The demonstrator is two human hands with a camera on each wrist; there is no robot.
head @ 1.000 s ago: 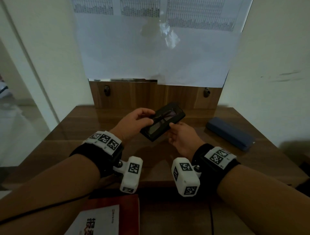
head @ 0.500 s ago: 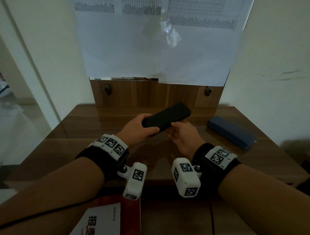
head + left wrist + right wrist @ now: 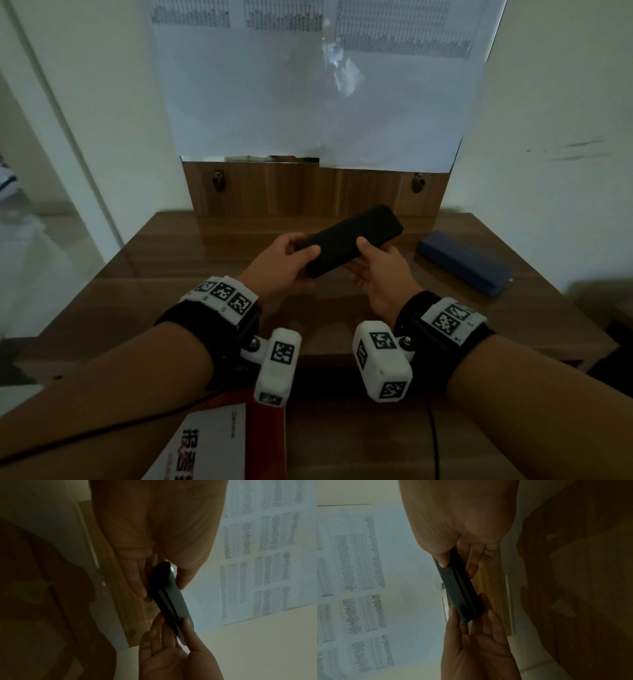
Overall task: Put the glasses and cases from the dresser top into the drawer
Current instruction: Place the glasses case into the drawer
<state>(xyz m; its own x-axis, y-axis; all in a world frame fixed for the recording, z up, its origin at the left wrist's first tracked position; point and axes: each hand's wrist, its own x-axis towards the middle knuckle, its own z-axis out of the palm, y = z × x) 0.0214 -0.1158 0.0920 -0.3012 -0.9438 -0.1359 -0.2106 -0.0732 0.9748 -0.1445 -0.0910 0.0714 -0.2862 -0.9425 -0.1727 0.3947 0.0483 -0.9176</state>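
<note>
A closed black glasses case (image 3: 349, 245) is held tilted in the air above the middle of the dresser top (image 3: 164, 274). My left hand (image 3: 286, 262) grips its near left end, thumb on the lid. My right hand (image 3: 371, 267) pinches its middle from the right, thumb on top and fingers beneath. The wrist views show the same case (image 3: 171, 601) (image 3: 460, 592) edge-on, its two halves together. A dark blue glasses case (image 3: 462, 262) lies closed on the right side of the dresser top. No loose glasses are in sight.
A wooden back panel (image 3: 308, 192) with two knobs rises behind the top, with white printed sheets (image 3: 308, 85) above it. Below the front edge, a drawer seems to stand open, holding a red-and-white booklet (image 3: 219, 442). A thin cable (image 3: 432, 445) hangs there.
One second ago the black case was open with glasses lying inside. Its lid has since closed, and my right thumb has moved up onto the lid.
</note>
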